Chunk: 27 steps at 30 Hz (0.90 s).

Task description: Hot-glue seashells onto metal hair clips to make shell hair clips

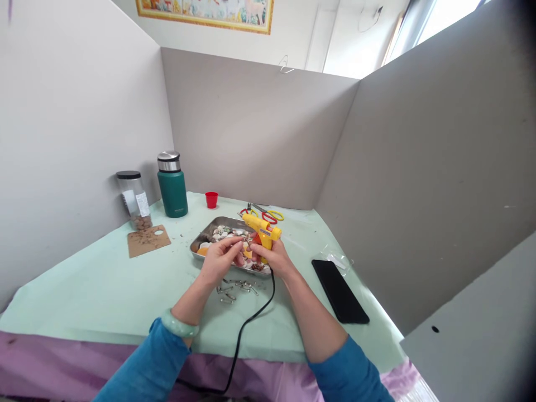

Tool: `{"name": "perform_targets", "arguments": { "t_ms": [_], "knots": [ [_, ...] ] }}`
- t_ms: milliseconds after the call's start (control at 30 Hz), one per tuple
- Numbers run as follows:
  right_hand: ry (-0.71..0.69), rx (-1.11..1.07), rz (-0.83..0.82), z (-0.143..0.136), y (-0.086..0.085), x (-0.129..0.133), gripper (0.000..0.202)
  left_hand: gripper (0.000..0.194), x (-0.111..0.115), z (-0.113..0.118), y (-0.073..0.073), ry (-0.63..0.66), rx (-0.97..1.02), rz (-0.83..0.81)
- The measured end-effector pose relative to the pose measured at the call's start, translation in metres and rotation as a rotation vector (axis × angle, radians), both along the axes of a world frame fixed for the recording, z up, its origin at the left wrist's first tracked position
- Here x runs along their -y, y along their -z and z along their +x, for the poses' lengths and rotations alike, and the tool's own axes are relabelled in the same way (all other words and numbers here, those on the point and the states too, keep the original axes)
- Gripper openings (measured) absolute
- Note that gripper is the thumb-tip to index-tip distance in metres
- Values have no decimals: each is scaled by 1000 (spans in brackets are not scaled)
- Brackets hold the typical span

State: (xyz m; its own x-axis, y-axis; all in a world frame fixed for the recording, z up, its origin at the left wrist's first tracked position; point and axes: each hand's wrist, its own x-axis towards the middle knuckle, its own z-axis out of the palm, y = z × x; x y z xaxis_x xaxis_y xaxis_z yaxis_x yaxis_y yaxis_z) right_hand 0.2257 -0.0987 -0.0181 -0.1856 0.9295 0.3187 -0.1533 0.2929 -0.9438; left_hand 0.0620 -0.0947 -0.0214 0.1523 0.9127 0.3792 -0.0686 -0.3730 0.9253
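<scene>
My right hand (275, 258) is wrapped round the handle of a yellow hot glue gun (260, 226), whose nozzle points up and left. My left hand (221, 259) has its fingertips pinched together close to my right fingertips; whatever small thing is between them is too small to make out. Both hands are over a metal tray (193, 245) holding shells (221, 231) and some orange pieces. In front of the tray, several small silvery metal pieces (238, 286) lie scattered on the pale green cloth. My hands hide part of the tray.
A black cord (243, 329) runs from the glue gun over the table's front edge. Scissors (268, 214) and a red cup (211, 200) stand behind the tray. At left are a green flask (172, 190), a jar (136, 204) and a brown board (147, 242); at right, a black phone (340, 291).
</scene>
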Motion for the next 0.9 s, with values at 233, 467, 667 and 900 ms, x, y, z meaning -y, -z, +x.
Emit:
{"name": "perform_targets", "arguments": {
  "t_ms": [233,467,667,900],
  "knots": [
    [-144,220,-2,-1,2,0,25,17,15,-48,-8,-8,-553,346],
    [-69,391,100,-4,5,2,16,22,18,-60,12,49,-812,381],
    [131,398,129,-5,7,1,14,23,13,-70,10,-263,-771,509],
    [270,437,101,5,8,-6,18,25,-3,-83,3,-144,-937,525]
  ]
}}
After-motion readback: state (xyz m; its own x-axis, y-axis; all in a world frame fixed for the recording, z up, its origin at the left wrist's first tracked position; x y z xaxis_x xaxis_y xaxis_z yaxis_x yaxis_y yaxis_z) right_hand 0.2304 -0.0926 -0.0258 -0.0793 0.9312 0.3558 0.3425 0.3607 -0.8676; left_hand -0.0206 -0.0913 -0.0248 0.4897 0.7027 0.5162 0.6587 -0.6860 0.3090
